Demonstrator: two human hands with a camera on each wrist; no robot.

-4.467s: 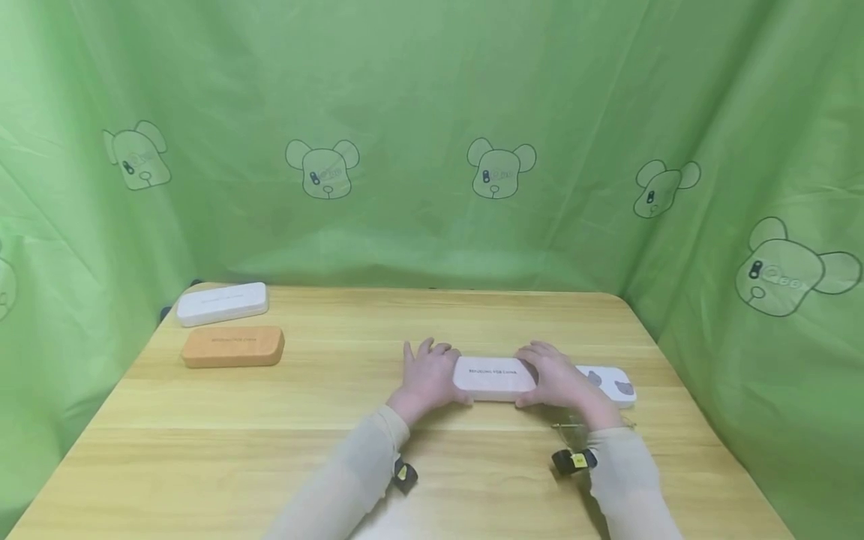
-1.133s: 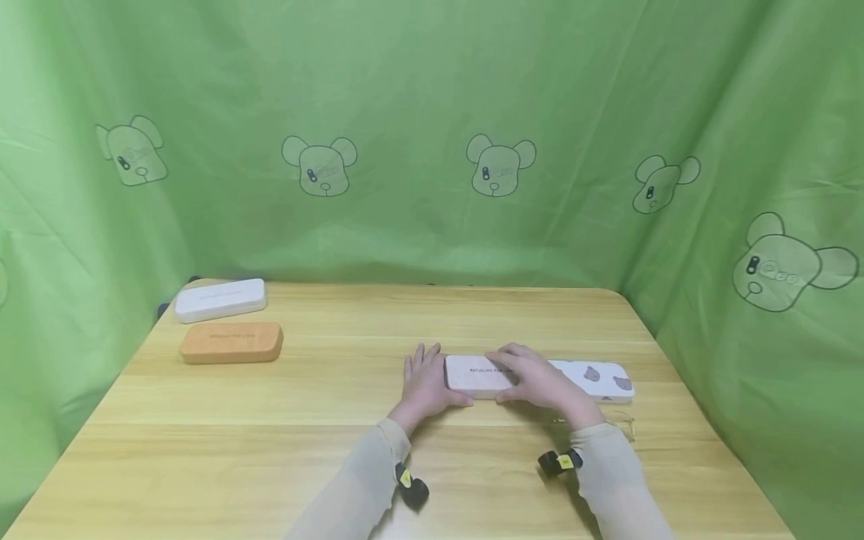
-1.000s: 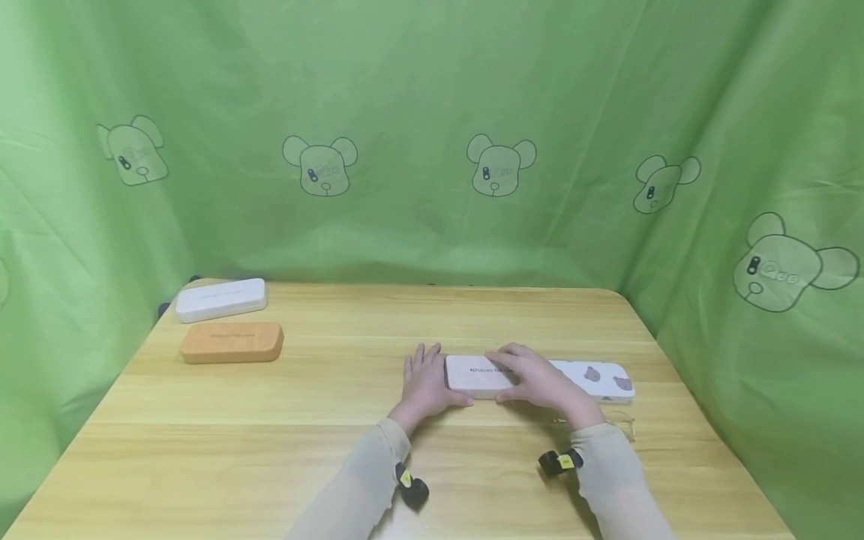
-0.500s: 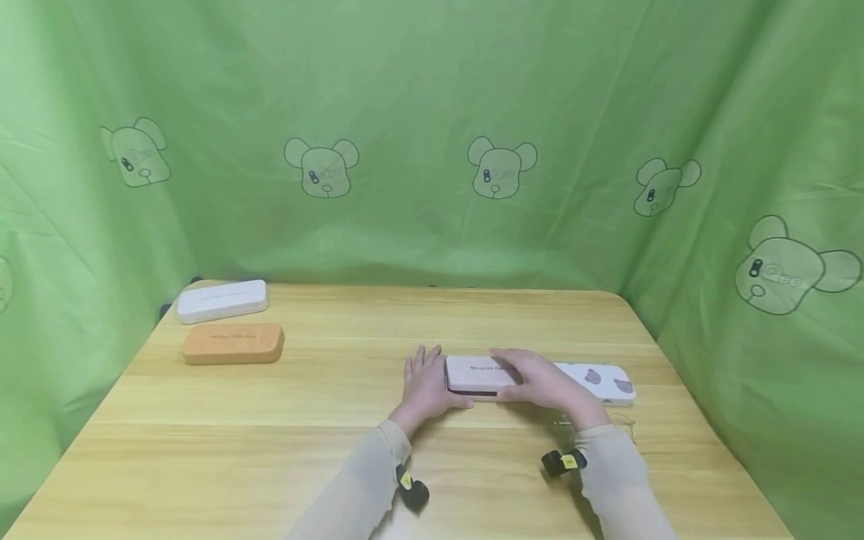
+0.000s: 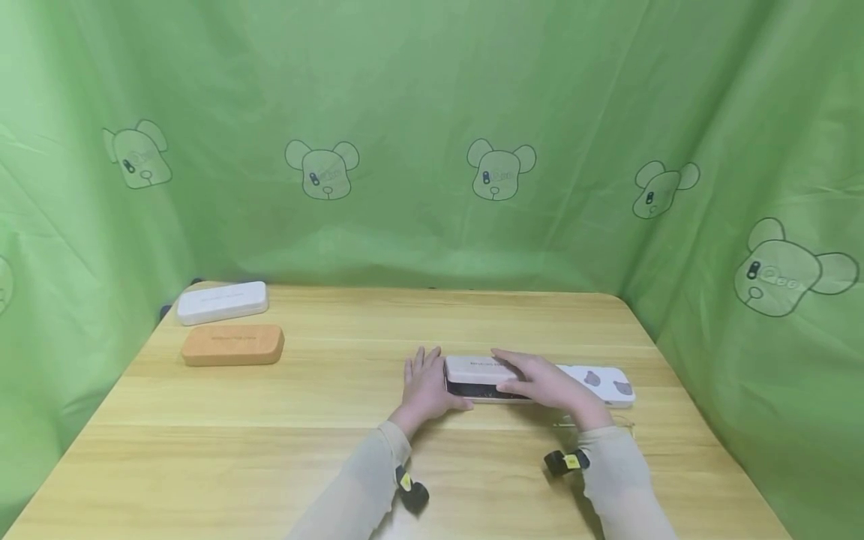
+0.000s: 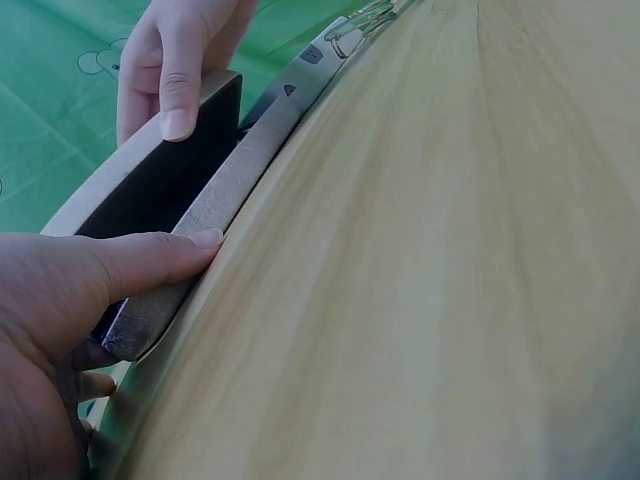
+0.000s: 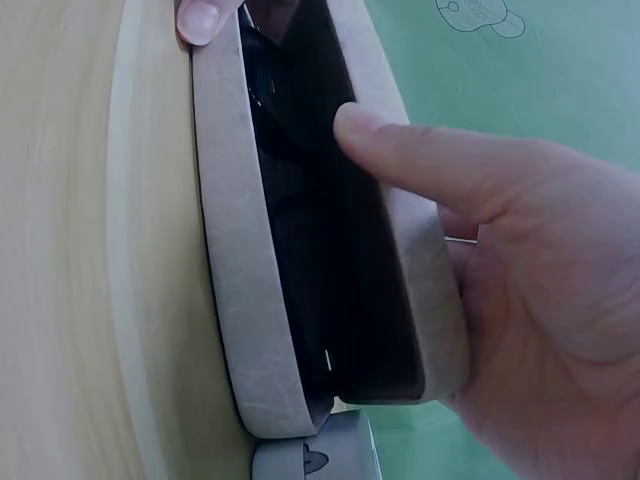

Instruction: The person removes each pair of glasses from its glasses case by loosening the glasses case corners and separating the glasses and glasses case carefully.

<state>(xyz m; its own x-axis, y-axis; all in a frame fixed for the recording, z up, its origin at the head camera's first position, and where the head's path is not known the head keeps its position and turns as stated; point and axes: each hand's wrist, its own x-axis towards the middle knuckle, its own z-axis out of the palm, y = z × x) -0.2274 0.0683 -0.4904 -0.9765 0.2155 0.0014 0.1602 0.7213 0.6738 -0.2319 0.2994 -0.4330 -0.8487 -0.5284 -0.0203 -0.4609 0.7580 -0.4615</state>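
A pale pinkish-grey glasses case [image 5: 472,369] lies on the table with its lid partly raised, showing a black interior. My left hand [image 5: 428,390] holds the base at its left end, thumb along the front edge and other fingers behind. With my right hand [image 5: 556,384] I pinch the lid, the thumb [image 7: 400,150] inside its front rim and the fingers behind it. Dark shapes with small glints lie inside the case in the right wrist view. Right beside it is a white case with bear faces [image 5: 607,382], partly covered by my right hand.
Thin-framed eyeglasses [image 6: 362,22] lie in front of the bear case, partly behind my right wrist in the head view. At the far left of the wooden table [image 5: 270,465] lie a white case [image 5: 223,304] and an orange case [image 5: 232,345]. A green curtain [image 5: 412,232] surrounds the table.
My right hand has moved from the case's right end to its lid and lifted the front edge, so the closed case now gapes. My left hand stays at the left end.
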